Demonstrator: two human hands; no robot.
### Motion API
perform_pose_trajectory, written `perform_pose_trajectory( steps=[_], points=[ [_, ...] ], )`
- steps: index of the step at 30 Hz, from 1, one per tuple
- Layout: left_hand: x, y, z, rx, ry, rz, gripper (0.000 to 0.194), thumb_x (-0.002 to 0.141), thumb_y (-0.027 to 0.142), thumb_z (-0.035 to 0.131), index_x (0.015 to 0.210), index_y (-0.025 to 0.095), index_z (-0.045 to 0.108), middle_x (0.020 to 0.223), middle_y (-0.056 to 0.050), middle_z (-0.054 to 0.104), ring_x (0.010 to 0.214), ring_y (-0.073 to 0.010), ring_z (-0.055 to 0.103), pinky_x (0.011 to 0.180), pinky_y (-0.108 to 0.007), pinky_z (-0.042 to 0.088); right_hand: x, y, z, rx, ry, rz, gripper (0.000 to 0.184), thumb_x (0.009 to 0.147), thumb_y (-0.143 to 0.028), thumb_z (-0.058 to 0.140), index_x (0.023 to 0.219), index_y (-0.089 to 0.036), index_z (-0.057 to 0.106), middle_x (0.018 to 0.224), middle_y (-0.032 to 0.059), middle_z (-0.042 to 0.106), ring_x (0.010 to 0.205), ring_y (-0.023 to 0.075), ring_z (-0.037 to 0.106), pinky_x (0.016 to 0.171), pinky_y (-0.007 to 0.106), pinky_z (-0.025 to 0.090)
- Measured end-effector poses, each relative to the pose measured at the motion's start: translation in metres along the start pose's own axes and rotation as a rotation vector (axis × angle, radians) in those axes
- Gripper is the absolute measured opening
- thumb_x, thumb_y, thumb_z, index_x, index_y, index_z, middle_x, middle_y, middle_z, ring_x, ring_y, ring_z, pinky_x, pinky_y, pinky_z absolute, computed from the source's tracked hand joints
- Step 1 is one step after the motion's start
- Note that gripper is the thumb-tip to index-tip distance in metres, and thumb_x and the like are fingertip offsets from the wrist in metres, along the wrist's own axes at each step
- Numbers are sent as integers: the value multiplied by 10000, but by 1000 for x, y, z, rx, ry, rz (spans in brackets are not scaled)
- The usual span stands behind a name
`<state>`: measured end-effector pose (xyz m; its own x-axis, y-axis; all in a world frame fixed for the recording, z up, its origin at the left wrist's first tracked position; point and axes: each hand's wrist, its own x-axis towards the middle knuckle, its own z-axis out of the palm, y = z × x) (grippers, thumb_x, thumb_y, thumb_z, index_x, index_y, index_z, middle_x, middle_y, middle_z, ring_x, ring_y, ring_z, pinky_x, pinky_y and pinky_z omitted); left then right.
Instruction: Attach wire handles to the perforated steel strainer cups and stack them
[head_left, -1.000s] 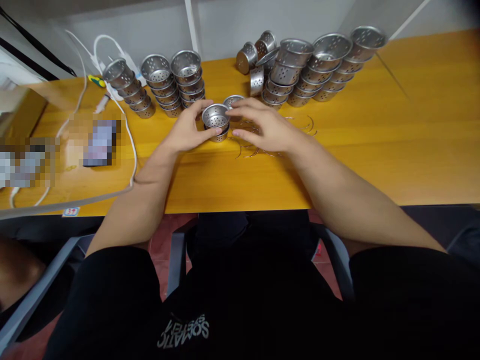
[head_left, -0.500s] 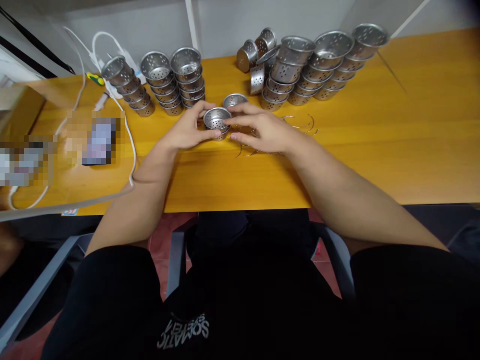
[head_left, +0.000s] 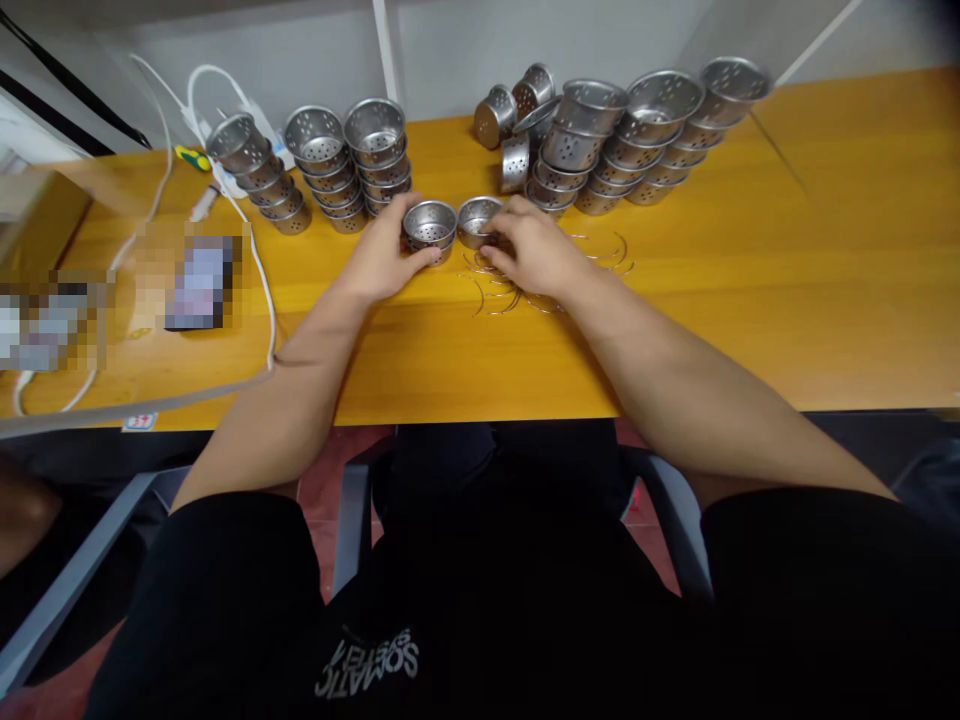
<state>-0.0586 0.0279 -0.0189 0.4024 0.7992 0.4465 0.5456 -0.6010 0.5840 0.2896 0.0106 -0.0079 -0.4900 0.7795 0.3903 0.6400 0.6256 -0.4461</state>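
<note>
In the head view, my left hand (head_left: 384, 252) is wrapped round a short stack of perforated metal cups (head_left: 430, 222), thumb in front and fingers behind the left side. Just right of that stack stands a single perforated metal cup (head_left: 474, 226). My right hand (head_left: 534, 245) has its fingers curled at this cup's near right rim, fingertips reaching over it and thumb below. Several thin curved wires (head_left: 517, 300) lie on the table under and around my right hand.
Taller stacks of perforated cups stand behind, at left (head_left: 315, 150) and right (head_left: 645, 140). Loose cups (head_left: 495, 115) lie on their sides between them. A phone (head_left: 201, 282), a white cable (head_left: 262, 290) and a yellow-handled tool (head_left: 193, 158) are on the left.
My right hand has left the short stack and moved to the single cup, which now sits slightly nearer me. My left hand stays on the stack, which has shifted slightly left.
</note>
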Motion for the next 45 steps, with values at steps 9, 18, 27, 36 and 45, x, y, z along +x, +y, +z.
perform_pose_trajectory(
  steps=[9, 18, 27, 36, 45],
  points=[
    [9, -10, 21, -55, 37, -2, 871, 1192, 609, 958, 1909, 305, 570, 1954, -218, 636, 1757, -477, 730, 1518, -695, 620, -5, -22, -34, 52, 204, 23, 549, 1210, -909, 708, 1300, -394, 877, 1416, 187, 867, 1409, 578, 795, 1283, 865, 680],
    [5, 37, 5, 15, 33, 93, 1277, 992, 868, 1097, 1974, 343, 471, 2055, -164, 547, 1951, -510, 502, 1669, -658, 425, -8, -47, -37, 252, 190, -128, 503, 1123, -913, 846, 1235, -423, 860, 1415, 139, 906, 1412, 551, 800, 1314, 853, 688],
    [4, 51, 10, 16, -33, 223, 1092, 1164, 694, 871, 2057, 384, 323, 2056, -112, 561, 1973, -455, 483, 1657, -662, 448, -10, -53, -16, 435, 63, -210, 524, 1099, -619, 956, 1513, -324, 831, 1409, 123, 901, 1308, 468, 879, 1297, 739, 722],
    [16, 19, 21, -55, -51, 493, 1036, 1189, 735, 759, 2046, 429, 262, 2003, -118, 526, 1882, -481, 545, 1603, -759, 494, -14, -62, -23, 492, 48, -185, 648, 1163, -960, 844, 1272, -325, 920, 1150, 103, 833, 873, 316, 770, 928, 579, 787],
    [-3, 61, 6, -14, 6, 108, 939, 1059, 676, 977, 1814, 326, 542, 1801, -163, 697, 1756, -515, 712, 1525, -721, 607, -14, -72, -47, 297, 73, -3, 723, 1133, -959, 758, 1651, -458, 823, 1554, 138, 877, 1437, 538, 830, 1264, 792, 727]
  ],
)
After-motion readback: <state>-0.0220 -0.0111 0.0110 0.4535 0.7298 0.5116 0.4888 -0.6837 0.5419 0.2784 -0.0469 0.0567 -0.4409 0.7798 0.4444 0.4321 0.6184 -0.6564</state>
